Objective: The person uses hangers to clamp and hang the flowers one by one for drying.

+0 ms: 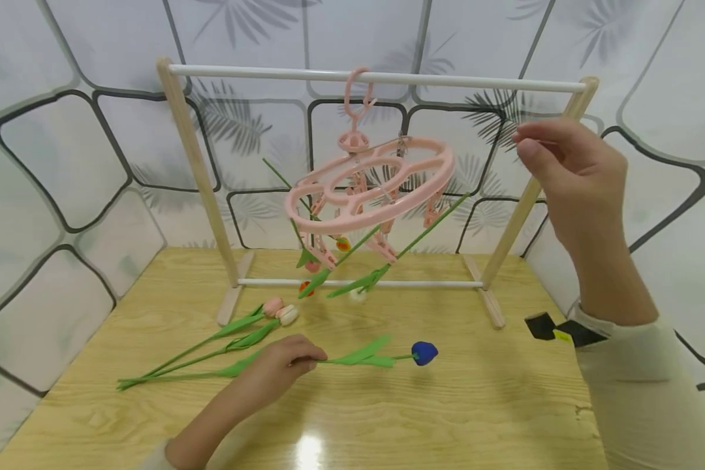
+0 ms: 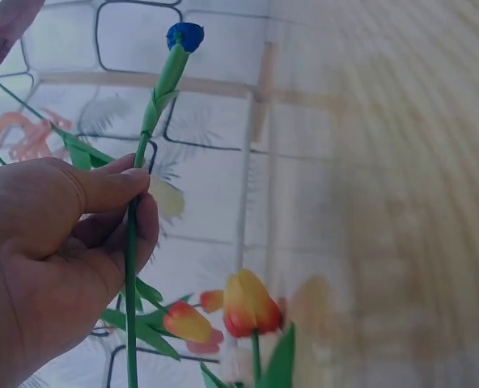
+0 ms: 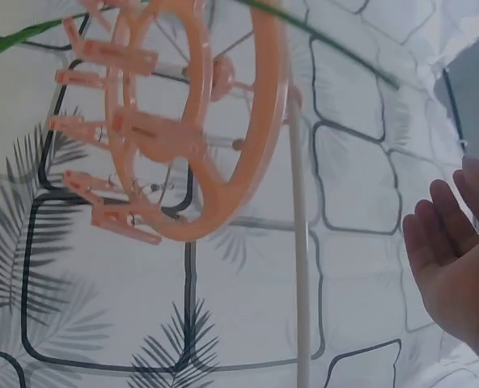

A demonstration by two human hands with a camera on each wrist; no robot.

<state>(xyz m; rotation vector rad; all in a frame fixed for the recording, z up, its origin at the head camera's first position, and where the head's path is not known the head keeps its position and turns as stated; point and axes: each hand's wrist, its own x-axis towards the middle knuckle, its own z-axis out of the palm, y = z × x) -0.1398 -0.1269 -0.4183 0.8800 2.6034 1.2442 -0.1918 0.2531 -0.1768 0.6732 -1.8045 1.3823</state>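
Observation:
My left hand [image 1: 279, 369] pinches the green stem of a blue artificial tulip [image 1: 425, 353] between thumb and fingers, low over the table; the blue bloom points right. In the left wrist view the left hand [image 2: 69, 234] grips the same stem below its leaves. Raised at the right, my right hand [image 1: 584, 173] holds nothing, its fingers loosely bent, apart from the pink clip hanger [image 1: 440, 176]. Several tulips hang by their stems from the hanger's clips, blooms downward. The hanger tilts, lower at the left. In the right wrist view the right hand's fingers [image 3: 446, 234] are relaxed.
A wooden stand with a white top bar [image 1: 258, 72] bears the hanger. On the table [image 1: 446, 418] at left lie a pink tulip [image 1: 273, 307], a white tulip [image 1: 288, 315] and another stem partly behind my left hand. Patterned fabric walls surround the table.

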